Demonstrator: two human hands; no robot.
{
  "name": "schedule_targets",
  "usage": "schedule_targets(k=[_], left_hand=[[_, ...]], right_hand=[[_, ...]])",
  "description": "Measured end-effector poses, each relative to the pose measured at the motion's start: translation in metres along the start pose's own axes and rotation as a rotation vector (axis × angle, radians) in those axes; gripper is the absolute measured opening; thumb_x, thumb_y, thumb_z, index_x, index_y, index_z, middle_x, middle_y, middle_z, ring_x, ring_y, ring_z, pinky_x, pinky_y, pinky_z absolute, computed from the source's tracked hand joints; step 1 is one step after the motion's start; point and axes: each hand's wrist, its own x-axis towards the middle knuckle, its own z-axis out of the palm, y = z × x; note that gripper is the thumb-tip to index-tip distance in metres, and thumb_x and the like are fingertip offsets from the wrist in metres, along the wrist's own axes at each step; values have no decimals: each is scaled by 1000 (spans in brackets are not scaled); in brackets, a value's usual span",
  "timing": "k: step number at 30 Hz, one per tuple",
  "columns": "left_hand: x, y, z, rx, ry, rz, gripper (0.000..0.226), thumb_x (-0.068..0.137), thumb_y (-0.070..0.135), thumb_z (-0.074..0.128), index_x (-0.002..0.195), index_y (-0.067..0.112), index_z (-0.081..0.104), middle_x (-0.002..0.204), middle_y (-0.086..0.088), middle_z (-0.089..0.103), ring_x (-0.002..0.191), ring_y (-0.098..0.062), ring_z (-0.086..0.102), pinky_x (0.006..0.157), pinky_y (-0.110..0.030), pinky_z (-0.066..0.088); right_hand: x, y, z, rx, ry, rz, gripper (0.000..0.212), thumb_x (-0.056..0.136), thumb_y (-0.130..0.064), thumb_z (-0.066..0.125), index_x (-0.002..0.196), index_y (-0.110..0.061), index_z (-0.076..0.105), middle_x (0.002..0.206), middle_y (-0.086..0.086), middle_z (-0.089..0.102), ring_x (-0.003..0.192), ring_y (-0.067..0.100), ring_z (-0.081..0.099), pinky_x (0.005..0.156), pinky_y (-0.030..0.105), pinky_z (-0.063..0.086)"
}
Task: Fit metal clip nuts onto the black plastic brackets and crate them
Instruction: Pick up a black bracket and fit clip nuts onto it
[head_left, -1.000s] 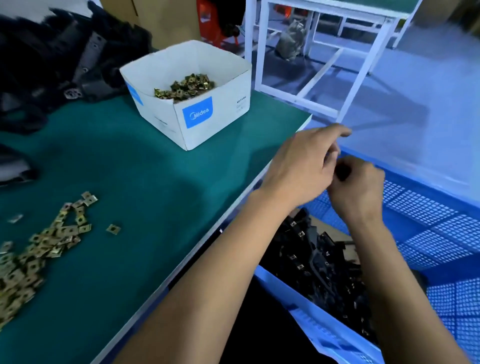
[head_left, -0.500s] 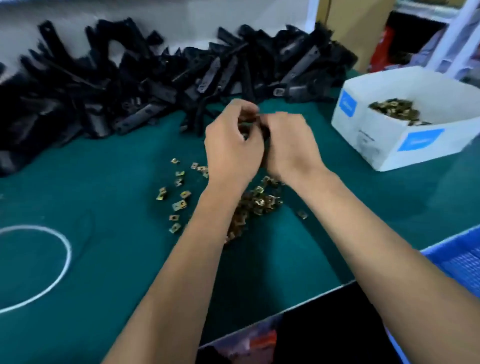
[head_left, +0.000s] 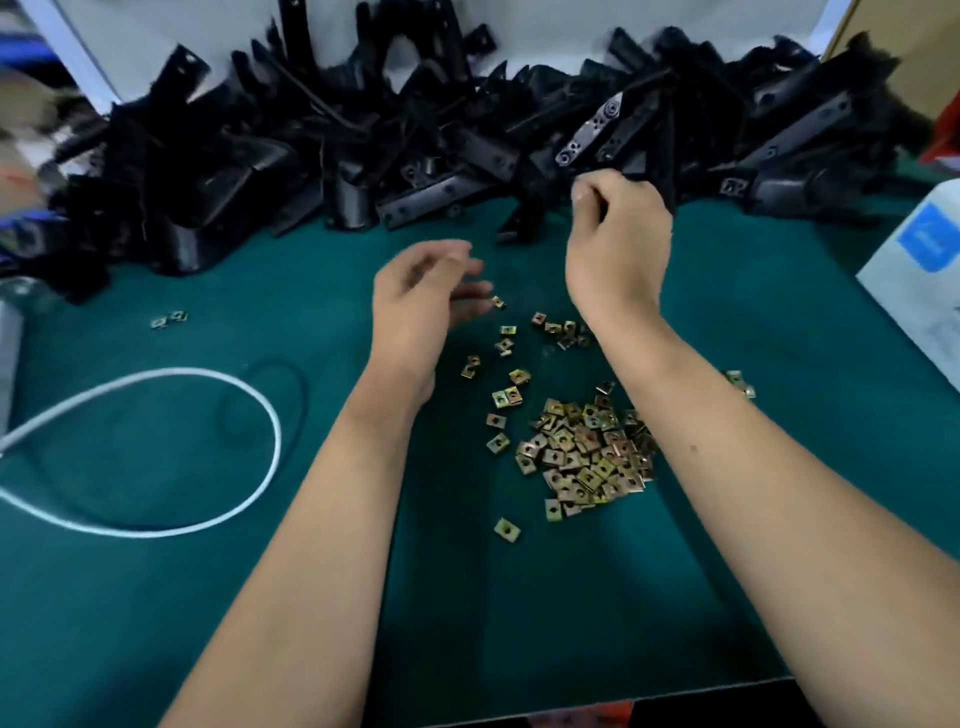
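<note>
In the head view, the left hand is held loosely open above the green table, its fingertips near one small brass-coloured metal clip nut, probably to pick it. The right hand is curled at the heap of black plastic brackets; whether one is gripped cannot be told. The main pile of clip nuts is kept between the forearms, within easy reach.

L hand blurred; white box cut off.
</note>
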Motion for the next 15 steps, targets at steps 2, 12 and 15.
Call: schedule_targets(k=[2, 12, 15], left_hand=[[-4, 1, 7, -129, -145, -132, 18, 104, 19, 60, 101, 5, 70, 108, -17, 71, 109, -39, 70, 86, -37, 61], [5, 8, -8, -438, 62, -107, 14, 97, 11, 69, 90, 18, 78, 99, -2, 78, 87, -18, 73, 82, -32, 56], [14, 7, -18, -430, 198, -103, 7, 101, 18, 66, 100, 11, 66, 87, -7, 76, 78, -22, 73, 77, -35, 60]], right_hand=[[-13, -19, -5, 356, 75, 67, 29, 109, -28, 44, 102, -18, 70, 85, -7, 61, 83, 20, 63, 81, 39, 59], [-42, -20, -11, 354, -379, -104, 17, 99, -34, 64, 92, -20, 72, 85, -6, 69, 73, 14, 70, 64, 30, 53], [-41, -3, -27, 90, -731, -399, 9, 89, -35, 78, 86, -27, 77, 83, -12, 71, 82, 6, 65, 78, 32, 50]])
